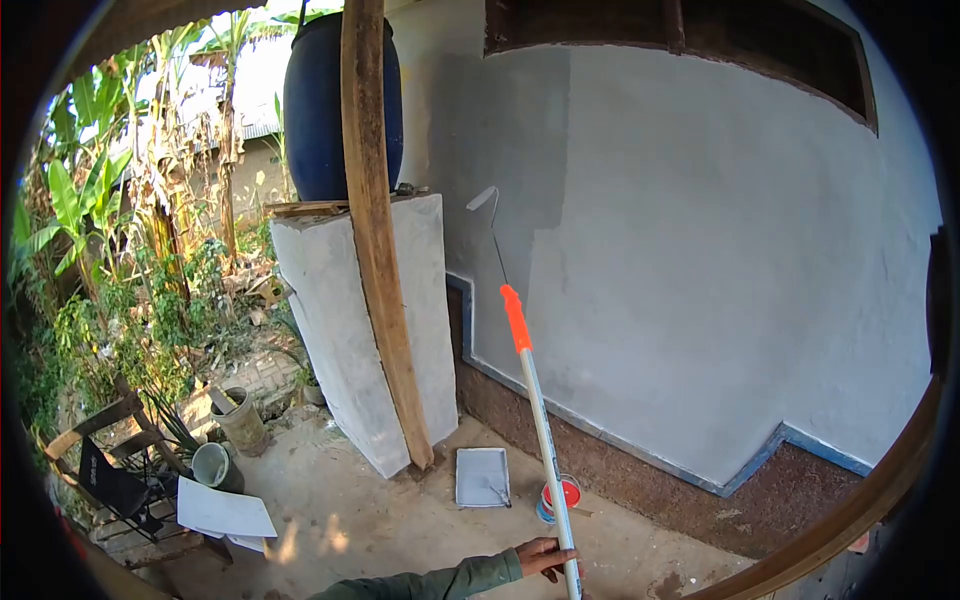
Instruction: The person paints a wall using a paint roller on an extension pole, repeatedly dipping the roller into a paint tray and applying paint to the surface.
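From the lower left, my left hand (545,556) comes in with a green sleeve, its fingers closed round a long pale extension pole (541,420). At the pole's upper end is an orange handle (516,318). A thin bent wire leads from it to a white paint roller (482,198), which lies over the darker grey patch of the wall (700,250); contact is hard to judge. Below, a paint tray (482,468) rests on the floor. Partly behind the pole stands a red and blue paint can (570,490). My right hand does not show clearly.
A wooden post (374,220) rises before a whitish block (318,290) bearing a blue barrel (310,120). At the lower left are a wooden chair (115,455), buckets (216,466) and white sheets (228,510). A dark-framed opening (770,50) tops the wall.
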Available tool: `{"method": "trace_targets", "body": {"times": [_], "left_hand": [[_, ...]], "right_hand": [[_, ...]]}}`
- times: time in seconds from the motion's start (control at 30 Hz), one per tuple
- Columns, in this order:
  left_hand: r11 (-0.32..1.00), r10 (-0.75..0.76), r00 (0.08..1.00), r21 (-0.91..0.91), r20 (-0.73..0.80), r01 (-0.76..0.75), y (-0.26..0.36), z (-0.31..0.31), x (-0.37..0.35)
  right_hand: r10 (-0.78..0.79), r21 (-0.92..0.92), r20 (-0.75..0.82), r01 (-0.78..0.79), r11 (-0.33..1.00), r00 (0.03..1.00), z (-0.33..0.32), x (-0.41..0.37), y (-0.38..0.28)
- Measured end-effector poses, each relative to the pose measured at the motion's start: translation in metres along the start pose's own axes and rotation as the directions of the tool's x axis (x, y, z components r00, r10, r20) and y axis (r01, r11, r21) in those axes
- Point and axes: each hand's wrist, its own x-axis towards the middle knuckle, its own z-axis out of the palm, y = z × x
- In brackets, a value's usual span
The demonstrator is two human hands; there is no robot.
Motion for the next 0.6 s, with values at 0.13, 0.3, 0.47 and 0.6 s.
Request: {"method": "trace_targets", "body": {"times": [0.13,0.3,0.47,0.6], "left_hand": [[0.948,0.302,0.949,-0.078,-0.089,-0.309,0.076,-0.033,0.012],[0.868,0.382,0.868,-0.2,-0.316,-0.455,0.152,-0.063,0.03],[0.776,0.443,0.777,-0.242,-0.448,-0.582,0.213,-0.112,0.049],[0.696,0.588,0.645,-0.102,-0.488,-0.711,0.27,-0.15,0.06]], "right_hand": [[0.147,0.175,0.209,-0.185,0.967,0.967,-0.032,0.107,-0.056],[-0.018,0.369,0.153,-0.04,0.929,0.988,-0.034,0.204,-0.084],[-0.052,0.378,0.176,-0.018,0.926,0.983,-0.006,0.281,-0.093],[-0.263,0.208,-0.041,0.265,0.941,0.964,0.031,0.333,-0.077]]}}
